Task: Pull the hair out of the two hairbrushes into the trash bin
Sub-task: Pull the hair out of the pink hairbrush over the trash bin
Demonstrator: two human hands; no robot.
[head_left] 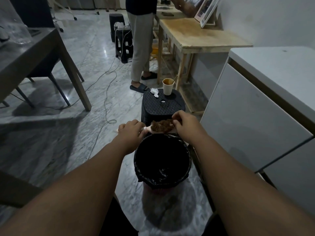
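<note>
A pale pink hairbrush [154, 131] lies level just above the far rim of the trash bin [141, 166], which is lined with a black bag. A brown clump of hair [162, 125] covers its bristles. My left hand [131, 132] grips the brush handle at the left. My right hand [183, 122] pinches the right end of the hair clump with its fingertips. Only one hairbrush is in view.
A black plastic stool [163, 106] behind the bin holds a paper cup [168, 86] and a crumpled tissue [154, 92]. A person [141, 48] stands by a wooden table [201, 34]. White cabinet [255, 120] at right, dark table [34, 53] at left, cables [105, 92] on the floor.
</note>
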